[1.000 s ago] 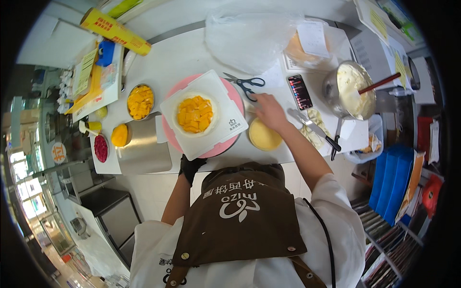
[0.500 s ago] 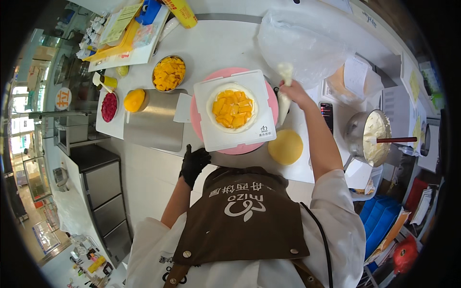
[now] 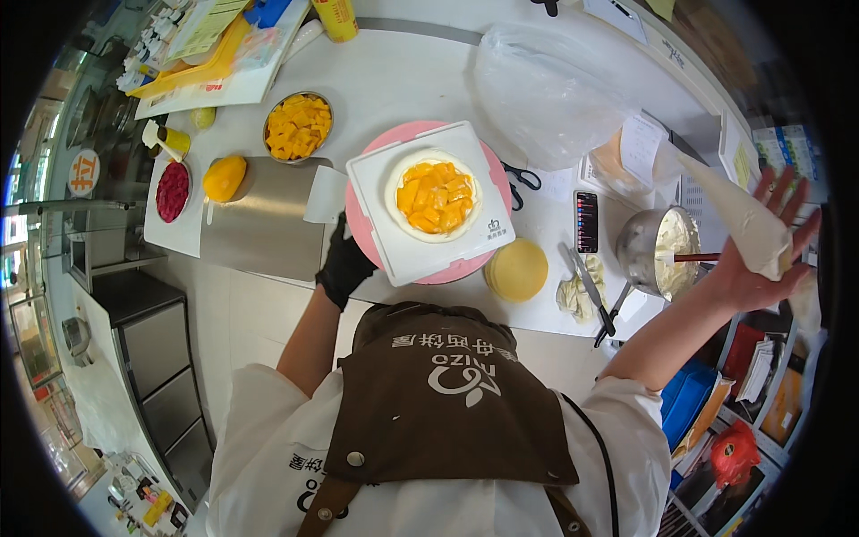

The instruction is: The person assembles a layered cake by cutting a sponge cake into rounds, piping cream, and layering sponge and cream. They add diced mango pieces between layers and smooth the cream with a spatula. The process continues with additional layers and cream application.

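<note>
In front of me a round cream-covered cake (image 3: 391, 208) bears a heap of mango cubes (image 3: 433, 197). Beneath it lies a square white cake board (image 3: 420, 261) on a pink turntable (image 3: 360, 235). My left hand (image 3: 347, 263), in a black glove, is at the turntable's left edge with its fingers apart; whether it touches the rim is unclear. Far to the right is my bare right hand (image 3: 750, 279), palm up and fingers spread. A white piping bag (image 3: 741, 215) lies across that palm, its narrow end pointing up and left.
A yellow round cake layer (image 3: 517, 270) lies right of the turntable. Beyond it are a knife (image 3: 589, 285), a crumpled cloth (image 3: 577, 300), a phone (image 3: 586, 222) and a cream bowl (image 3: 637, 246). Scissors (image 3: 523, 179) lie near the turntable. Leftward stand mango cubes in a bowl (image 3: 329, 134) and red fruit (image 3: 173, 192).
My right hand has swung from beside the cake to the far right with the piping bag, its fingers now spread. The left hand has moved up along the turntable's edge. The view has shifted.
</note>
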Motion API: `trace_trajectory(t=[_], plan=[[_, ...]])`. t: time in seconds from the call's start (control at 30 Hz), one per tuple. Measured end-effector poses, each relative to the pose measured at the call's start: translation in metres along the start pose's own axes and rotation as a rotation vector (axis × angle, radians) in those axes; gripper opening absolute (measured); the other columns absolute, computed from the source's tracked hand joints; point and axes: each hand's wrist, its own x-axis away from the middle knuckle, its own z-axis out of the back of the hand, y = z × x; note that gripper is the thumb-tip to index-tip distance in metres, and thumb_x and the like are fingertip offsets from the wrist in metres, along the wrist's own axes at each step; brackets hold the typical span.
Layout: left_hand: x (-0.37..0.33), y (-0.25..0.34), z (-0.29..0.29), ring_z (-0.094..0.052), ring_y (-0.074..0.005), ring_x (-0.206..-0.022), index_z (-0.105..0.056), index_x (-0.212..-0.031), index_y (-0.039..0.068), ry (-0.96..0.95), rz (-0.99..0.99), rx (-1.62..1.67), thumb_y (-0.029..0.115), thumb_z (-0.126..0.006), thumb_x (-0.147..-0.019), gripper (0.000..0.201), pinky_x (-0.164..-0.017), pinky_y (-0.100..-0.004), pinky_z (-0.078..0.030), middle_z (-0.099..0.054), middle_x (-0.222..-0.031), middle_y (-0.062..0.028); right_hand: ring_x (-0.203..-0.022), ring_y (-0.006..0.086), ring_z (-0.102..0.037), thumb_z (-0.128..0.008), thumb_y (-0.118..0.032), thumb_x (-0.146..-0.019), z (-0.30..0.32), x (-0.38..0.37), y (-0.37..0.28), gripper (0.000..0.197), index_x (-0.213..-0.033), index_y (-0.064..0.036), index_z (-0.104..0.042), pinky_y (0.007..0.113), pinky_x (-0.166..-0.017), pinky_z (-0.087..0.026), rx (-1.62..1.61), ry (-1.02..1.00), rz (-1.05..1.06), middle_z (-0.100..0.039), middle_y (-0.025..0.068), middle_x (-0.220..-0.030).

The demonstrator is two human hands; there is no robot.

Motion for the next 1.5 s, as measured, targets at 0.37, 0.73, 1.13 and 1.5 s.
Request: trace_trajectory(t=[0.37,0.73,1.13,1.5], plan=[[-0.021,-0.035,-0.011,-0.052,-0.0314,-0.138,-0.039,-0.155,0.0,-0.026,0.097,0.018,0.072,-0.046,-0.098,0.092,-0.118,-0.0478,-0.039,-0.052,-0.152,-0.0167,-0.08,0.0263,-0.054,-0.032,-0.05,-0.112,-0.057,0.17,0.16,0.055,-0.072,-0.0132,-0.04,0.046,-0.091,-0.048,-0.159,-0.102,-0.719,-0.049,0.0079,-0.07],[-0.009,-0.042,0.007,-0.057,-0.0301,-0.133,-0.042,-0.152,-0.002,0.003,-0.039,0.081,0.073,-0.046,-0.096,0.094,-0.117,-0.0475,-0.041,-0.057,-0.147,-0.0176,-0.062,0.0188,-0.048,-0.034,-0.048,-0.113,-0.08,0.178,0.18,0.057,-0.069,-0.0122,-0.039,0.039,-0.075,-0.049,0.06,-0.318,-0.723,-0.045,0.0051,-0.062],[0.039,-0.01,-0.005,-0.054,-0.0305,-0.135,-0.041,-0.154,-0.001,0.165,-0.163,-0.051,0.079,-0.04,-0.096,0.099,-0.117,-0.0476,-0.04,-0.056,-0.148,-0.0174,-0.055,0.0151,-0.045,-0.039,-0.037,-0.113,-0.057,0.144,0.165,0.049,-0.071,-0.0114,-0.039,0.035,-0.064,-0.047,0.205,-0.31,-0.63,-0.042,0.0023,-0.06],[0.04,-0.018,-0.014,-0.061,-0.0389,-0.127,-0.042,-0.149,-0.01,0.159,-0.069,-0.059,0.081,-0.039,-0.094,0.106,-0.115,-0.0517,-0.043,-0.059,-0.141,-0.0267,-0.055,0.0129,-0.043,-0.045,-0.041,-0.112,-0.101,0.136,0.216,0.045,-0.079,-0.0109,-0.043,0.032,-0.055,-0.04,0.374,-0.266,-0.497,-0.04,-0.0002,-0.06]])
